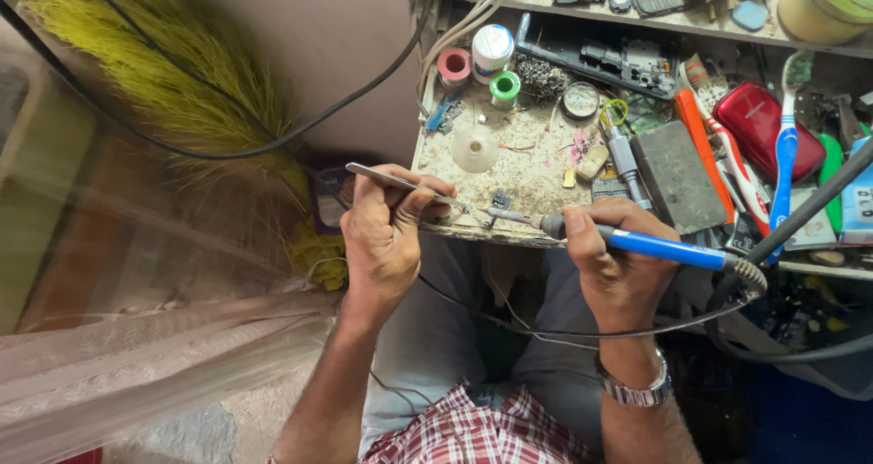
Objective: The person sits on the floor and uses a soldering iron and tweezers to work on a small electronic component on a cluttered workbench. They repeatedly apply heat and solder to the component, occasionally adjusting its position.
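Fingers of the left hand pinch tweezers; right hand grips the soldering iron. Small component sits at table edge, centre frame: slippage risks burns or its loss.

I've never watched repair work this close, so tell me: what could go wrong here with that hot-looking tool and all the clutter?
The soldering iron in the right hand works close to the left hand holding tweezers; a slip might burn the fingers. Its cord trails across the lap and could snag. The small part sits near the edge of the crowded bench and might drop off.
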